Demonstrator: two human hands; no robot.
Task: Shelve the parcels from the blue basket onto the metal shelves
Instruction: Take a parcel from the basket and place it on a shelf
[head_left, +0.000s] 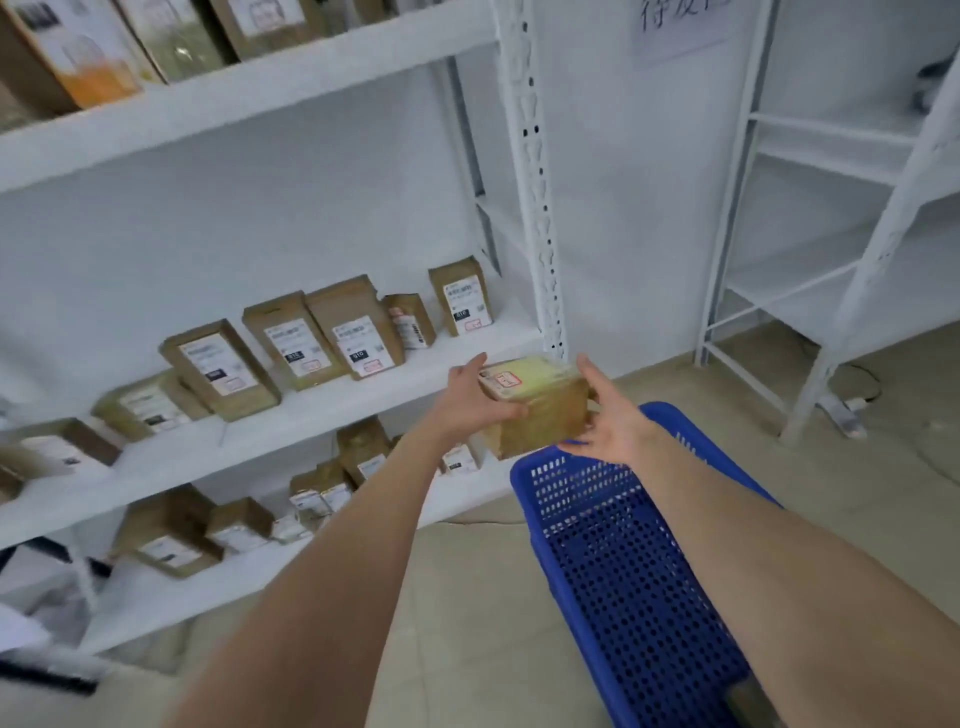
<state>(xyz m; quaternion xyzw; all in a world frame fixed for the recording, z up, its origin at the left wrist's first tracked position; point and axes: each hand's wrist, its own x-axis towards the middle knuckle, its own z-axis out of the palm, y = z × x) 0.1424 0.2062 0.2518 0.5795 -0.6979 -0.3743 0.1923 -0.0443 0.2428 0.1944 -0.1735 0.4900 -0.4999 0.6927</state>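
I hold a brown cardboard parcel (540, 410) with a label on top between both hands, above the far end of the blue basket (623, 561). My left hand (475, 397) grips its left side, thumb underneath. My right hand (608, 415) grips its right side. The parcel hangs just in front of the right end of the middle metal shelf (322, 410), which carries a row of labelled brown parcels (332, 332). As far as I can see into the basket, it holds nothing.
A white perforated upright post (540, 208) stands just behind the parcel. The upper shelf (249, 93) and lower shelf (218, 582) also hold parcels. A second white rack (831, 249) stands at the right, with a power strip (844, 415) on the floor.
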